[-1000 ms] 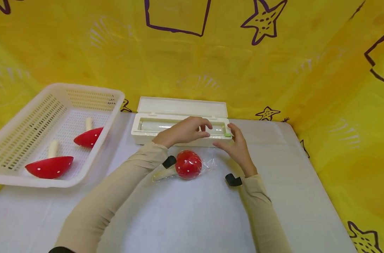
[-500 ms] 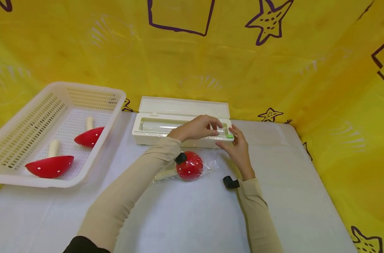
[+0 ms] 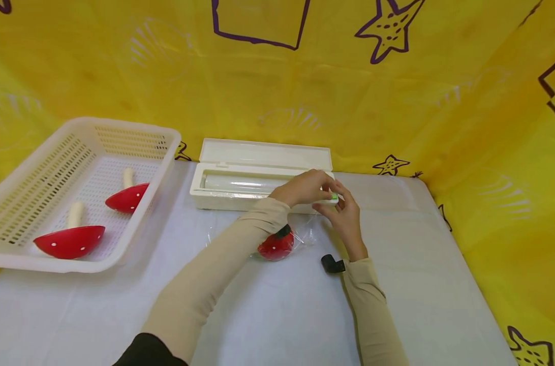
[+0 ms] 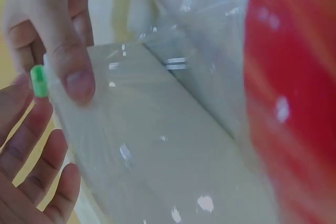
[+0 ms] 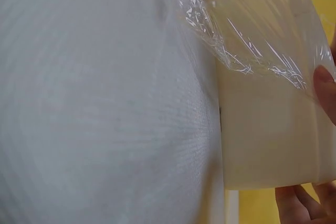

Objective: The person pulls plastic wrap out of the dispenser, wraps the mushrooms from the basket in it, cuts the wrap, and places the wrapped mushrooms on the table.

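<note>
A white cling film dispenser [image 3: 222,202] lies with its lid [image 3: 264,152] raised and a film roll [image 3: 241,182] inside. My left hand [image 3: 304,187] reaches over its right end and pinches the green cutter slider [image 4: 39,81]. At that same end my right hand [image 3: 348,219] grips the box, thumb on the front face and fingers round the end. Clear film [image 5: 262,35] hangs over the front. In front of the box lies a red toy mushroom [image 3: 276,247] with white dots, under film; my left sleeve hides its stem.
On the left, a white plastic basket [image 3: 117,254] holds two toy mushrooms, a nearer one [image 3: 69,242] and a farther one [image 3: 127,198]. A white cloth [image 3: 277,320] covers the table. Yellow patterned fabric [image 3: 277,86] hangs behind and at the right.
My left hand has moved right along the dispenser to the slider, its sleeve now covering part of the front mushroom. The right hand stays near the box's right end.
</note>
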Available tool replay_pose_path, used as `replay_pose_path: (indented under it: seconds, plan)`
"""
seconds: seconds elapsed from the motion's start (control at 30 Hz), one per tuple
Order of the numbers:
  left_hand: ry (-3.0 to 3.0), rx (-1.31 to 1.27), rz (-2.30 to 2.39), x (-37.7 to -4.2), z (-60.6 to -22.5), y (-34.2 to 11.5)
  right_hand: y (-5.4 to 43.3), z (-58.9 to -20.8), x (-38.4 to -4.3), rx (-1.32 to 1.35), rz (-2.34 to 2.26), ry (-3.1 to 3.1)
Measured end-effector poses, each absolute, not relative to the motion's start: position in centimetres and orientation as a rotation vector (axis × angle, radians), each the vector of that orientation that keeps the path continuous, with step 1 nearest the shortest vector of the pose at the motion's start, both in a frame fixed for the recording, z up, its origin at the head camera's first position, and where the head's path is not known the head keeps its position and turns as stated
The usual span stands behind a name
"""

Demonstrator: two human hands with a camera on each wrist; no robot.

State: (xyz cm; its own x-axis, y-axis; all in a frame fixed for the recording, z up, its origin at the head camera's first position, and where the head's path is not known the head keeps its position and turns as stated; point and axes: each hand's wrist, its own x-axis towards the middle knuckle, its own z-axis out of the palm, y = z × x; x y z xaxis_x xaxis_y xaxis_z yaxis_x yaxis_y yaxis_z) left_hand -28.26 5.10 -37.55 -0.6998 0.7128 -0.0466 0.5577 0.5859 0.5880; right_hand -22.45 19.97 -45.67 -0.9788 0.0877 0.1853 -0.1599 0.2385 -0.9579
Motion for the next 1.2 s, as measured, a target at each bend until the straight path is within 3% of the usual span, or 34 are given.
replay_pose_path:
  seconds: [0.47,1.2]
  plan:
    - [2.601,0.987,0.726,-28.2,-37.3,5.6,19.9,-46.2,-22.5,0.088,1.849,-2.256]
    - [2.583,1.031,0.658,-28.8,-37.3,2.8,20.1,-46.4,-22.8,0.090,1.846,-2.233]
